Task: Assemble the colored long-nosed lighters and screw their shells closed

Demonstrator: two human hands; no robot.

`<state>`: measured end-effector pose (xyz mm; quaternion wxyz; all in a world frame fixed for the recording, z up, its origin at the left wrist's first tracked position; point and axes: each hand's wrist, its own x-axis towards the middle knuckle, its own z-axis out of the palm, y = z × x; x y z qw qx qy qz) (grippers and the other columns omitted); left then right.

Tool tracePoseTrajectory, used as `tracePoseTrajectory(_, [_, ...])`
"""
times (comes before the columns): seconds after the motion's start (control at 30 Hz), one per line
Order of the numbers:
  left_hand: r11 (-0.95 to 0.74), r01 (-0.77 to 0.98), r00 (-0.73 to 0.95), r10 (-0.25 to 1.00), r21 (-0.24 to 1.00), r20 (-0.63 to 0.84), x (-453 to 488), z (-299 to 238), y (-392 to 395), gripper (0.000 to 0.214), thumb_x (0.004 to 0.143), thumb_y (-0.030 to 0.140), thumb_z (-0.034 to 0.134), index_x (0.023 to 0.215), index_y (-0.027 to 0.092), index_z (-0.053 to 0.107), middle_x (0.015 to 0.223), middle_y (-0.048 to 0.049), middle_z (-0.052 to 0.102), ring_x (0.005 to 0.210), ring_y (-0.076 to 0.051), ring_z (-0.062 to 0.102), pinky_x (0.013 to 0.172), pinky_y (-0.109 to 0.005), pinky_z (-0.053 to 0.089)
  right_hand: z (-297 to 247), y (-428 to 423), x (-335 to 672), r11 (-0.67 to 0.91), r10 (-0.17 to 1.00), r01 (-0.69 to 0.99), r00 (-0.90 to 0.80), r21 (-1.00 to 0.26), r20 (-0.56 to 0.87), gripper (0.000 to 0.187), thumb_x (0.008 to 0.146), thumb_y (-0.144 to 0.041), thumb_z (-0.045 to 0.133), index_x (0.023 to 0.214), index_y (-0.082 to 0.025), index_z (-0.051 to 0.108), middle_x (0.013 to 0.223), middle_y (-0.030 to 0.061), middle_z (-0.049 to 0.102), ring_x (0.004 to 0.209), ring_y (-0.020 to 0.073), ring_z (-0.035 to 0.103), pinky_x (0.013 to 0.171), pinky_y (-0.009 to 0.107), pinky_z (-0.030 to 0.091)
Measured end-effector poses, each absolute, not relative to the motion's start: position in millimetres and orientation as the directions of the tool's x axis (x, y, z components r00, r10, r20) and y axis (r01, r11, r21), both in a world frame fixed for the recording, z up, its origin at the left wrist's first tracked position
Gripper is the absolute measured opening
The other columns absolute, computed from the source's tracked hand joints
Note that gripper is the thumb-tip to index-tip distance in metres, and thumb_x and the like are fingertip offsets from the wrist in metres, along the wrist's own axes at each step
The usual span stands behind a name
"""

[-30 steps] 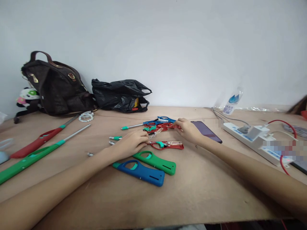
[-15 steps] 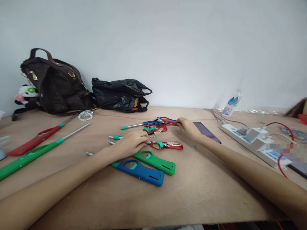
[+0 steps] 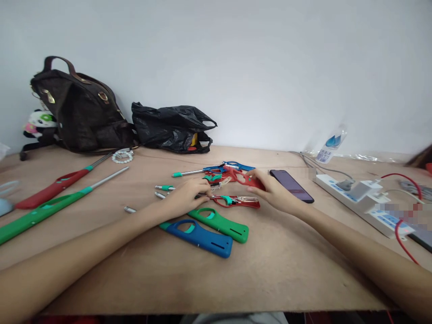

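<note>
Casing of red plastic (image 3: pixel 253 181) sits in the right hand (image 3: pixel 276 193), thumb and fingers nearly closed on its handle end, the end with the finger hole pointing back toward the left hand (image 3: pixel 185 196). That hand lies palm down, fingers curled and mostly closed, their tips at the front of an opened red lighter (image 3: pixel 253 205); whether they pinch it or merely rest on it, I cannot tell. The lighter's body runs from those fingertips toward the right hand, just on the near side of the casing, its teal trigger (image 3: pixel 227 200) and clear inner parts exposed.

Just on the near side of the left hand lie a green lighter (image 3: pixel 224 223) and a blue lighter (image 3: pixel 204 237), both closed up. Beyond its fingertips is an opened blue lighter (image 3: pixel 214 170), and outward from the right hand, a phone (image 3: pixel 292 186).

The step in hand looks to be bringing the loose casing and the opened body together. The next move seems to call for turning the casing hollow side down and aligning its outline, while the left hand steadies the body so the loose innards keep their seats.
</note>
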<state>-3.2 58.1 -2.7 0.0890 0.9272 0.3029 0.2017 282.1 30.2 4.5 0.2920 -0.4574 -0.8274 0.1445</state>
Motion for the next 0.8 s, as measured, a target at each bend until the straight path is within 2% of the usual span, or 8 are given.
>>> tracePoseTrajectory(0.1, [-0.773, 0.526, 0.698, 0.631, 0.356, 0.338, -1.4, -4.6, 58.2, 0.010, 0.087, 0.019, 0.057, 0.081, 0.017, 0.065, 0.086, -0.0038, 0.065, 0.086, -0.020, 0.059, 0.081, -0.032, 0.045, 3.7, 29.3, 278.8, 0.612, 0.790, 0.639, -0.504, -0.465, 0.348, 0.026, 0.094, -0.036, 0.050, 0.116, -0.022, 0.056, 0.118, 0.0094, 0.061, 0.105, 0.0237, 0.057, 0.089, 0.036, 0.043])
tracePoseTrajectory(0.33, [-0.722, 0.534, 0.644, 0.685, 0.440, 0.341, -0.1, -6.3, 57.5, 0.008, 0.084, 0.019, 0.060, 0.077, 0.017, 0.063, 0.084, -0.0028, 0.067, 0.083, -0.020, 0.061, 0.078, -0.032, 0.047, -2.3, 26.1, 267.5, 0.558, 0.830, 0.732, -0.486, -0.392, 0.273, 0.029, 0.100, -0.038, 0.034, 0.104, -0.017, 0.054, 0.101, 0.0101, 0.061, 0.091, 0.0227, 0.058, 0.081, 0.035, 0.046])
tracePoseTrajectory(0.43, [-0.695, 0.539, 0.616, 0.710, 0.475, 0.340, -0.4, -6.4, 56.1, 0.008, 0.083, 0.020, 0.061, 0.090, 0.017, 0.063, 0.087, -0.0029, 0.067, 0.084, -0.020, 0.062, 0.076, -0.032, 0.048, -2.1, 21.7, 263.9, 0.555, 0.831, 0.739, -0.474, -0.383, 0.291, 0.030, 0.101, -0.038, 0.032, 0.110, -0.018, 0.052, 0.108, 0.0116, 0.060, 0.097, 0.0233, 0.058, 0.085, 0.036, 0.046])
tracePoseTrajectory(0.57, [-0.680, 0.534, 0.593, 0.725, 0.503, 0.350, -0.9, -7.4, 54.5, 0.026, 0.083, 0.021, 0.061, 0.108, 0.018, 0.054, 0.088, -0.0018, 0.064, 0.085, -0.020, 0.063, 0.076, -0.033, 0.050, -1.9, 20.1, 264.4, 0.590, 0.807, 0.704, -0.497, -0.396, 0.319, 0.029, 0.100, -0.036, 0.038, 0.123, -0.020, 0.046, 0.121, 0.0123, 0.058, 0.108, 0.0243, 0.057, 0.090, 0.039, 0.046])
tracePoseTrajectory(0.7, [-0.691, 0.544, 0.597, 0.718, 0.477, 0.358, -1.3, -8.0, 54.6, 0.027, 0.082, 0.022, 0.061, 0.108, 0.019, 0.053, 0.091, -0.0022, 0.063, 0.086, -0.020, 0.062, 0.078, -0.034, 0.051, -3.6, 22.2, 266.7, 0.685, 0.728, 0.641, -0.584, -0.346, 0.359, 0.029, 0.096, -0.034, 0.049, 0.122, -0.022, 0.052, 0.124, 0.0113, 0.058, 0.112, 0.0251, 0.056, 0.094, 0.040, 0.046])
tracePoseTrajectory(0.8, [-0.699, 0.547, 0.602, 0.711, 0.461, 0.363, -1.0, -7.1, 54.7, 0.025, 0.081, 0.021, 0.062, 0.105, 0.019, 0.056, 0.096, -0.0034, 0.063, 0.088, -0.021, 0.062, 0.080, -0.034, 0.051, -6.2, 22.6, 265.3, 0.700, 0.713, 0.622, -0.591, -0.350, 0.377, 0.032, 0.093, -0.031, 0.054, 0.124, -0.024, 0.054, 0.123, 0.0107, 0.058, 0.111, 0.0255, 0.057, 0.093, 0.041, 0.047])
